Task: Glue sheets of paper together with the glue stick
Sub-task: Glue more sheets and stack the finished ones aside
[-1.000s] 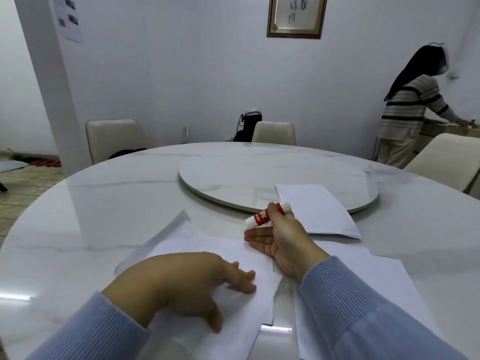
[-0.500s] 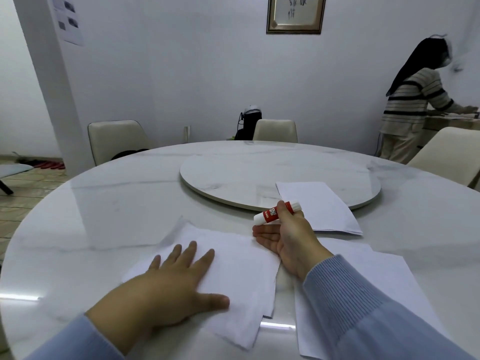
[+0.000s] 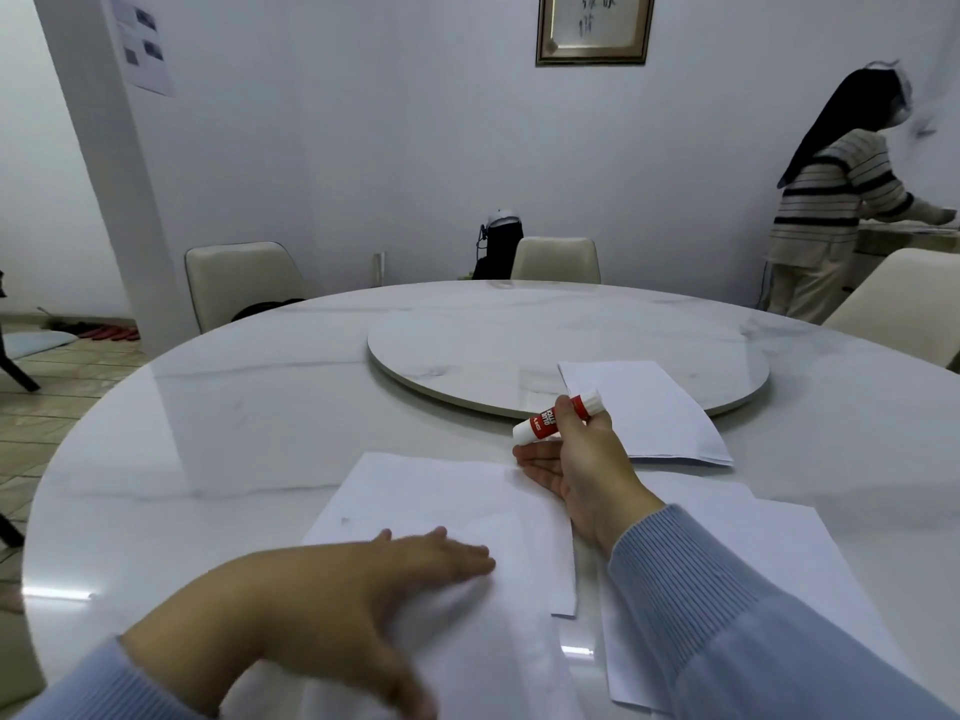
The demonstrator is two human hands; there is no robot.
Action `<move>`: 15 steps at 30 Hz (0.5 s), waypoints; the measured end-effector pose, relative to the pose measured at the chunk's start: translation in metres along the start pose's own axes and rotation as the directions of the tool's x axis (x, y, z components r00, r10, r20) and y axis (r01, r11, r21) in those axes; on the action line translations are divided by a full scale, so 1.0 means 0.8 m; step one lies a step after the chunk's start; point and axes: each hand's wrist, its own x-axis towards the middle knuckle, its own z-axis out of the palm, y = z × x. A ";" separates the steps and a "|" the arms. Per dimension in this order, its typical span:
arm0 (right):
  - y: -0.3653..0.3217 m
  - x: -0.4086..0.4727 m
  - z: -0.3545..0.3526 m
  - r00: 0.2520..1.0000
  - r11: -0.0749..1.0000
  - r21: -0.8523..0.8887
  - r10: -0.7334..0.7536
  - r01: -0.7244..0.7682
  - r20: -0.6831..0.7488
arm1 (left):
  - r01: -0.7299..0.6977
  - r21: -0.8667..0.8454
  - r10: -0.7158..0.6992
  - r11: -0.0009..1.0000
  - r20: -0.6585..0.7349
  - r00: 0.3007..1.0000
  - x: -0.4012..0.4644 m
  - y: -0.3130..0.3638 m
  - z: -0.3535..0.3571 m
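The left hand (image 3: 332, 605) lies flat in the lower left of the frame, fingers straight and pressed down on the sheets of paper (image 3: 457, 511) in the middle bottom, holding nothing. These white sheets lie one on top of another on the round marble table (image 3: 208, 433). The right hand (image 3: 582, 470) is just right of the middle, with its edge resting by the far corner of the sheets. Its thumb and first finger pinch the glue stick (image 3: 558, 417), and its other fingers are stretched out loosely below. The glue stick is red and white with a white cap on, tilted up to the right, in the air above the table. A folded stack of paper (image 3: 649, 413) lies behind the right hand, partly on the round turntable (image 3: 493, 345) in the table's middle. More loose paper (image 3: 779, 563) lies under the right arm's blue sleeve (image 3: 727, 615). Cream chairs (image 3: 239, 278) stand around the table. A person in a striped top (image 3: 831, 200) stands at the upper right. A framed picture (image 3: 595, 26) hangs at the top.
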 end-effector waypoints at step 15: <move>0.004 -0.021 0.007 0.921 0.864 -0.340 -0.298 0.372 0.250 | 0.307 0.165 -0.235 0.937 -0.353 0.906 0.066 -0.006 0.003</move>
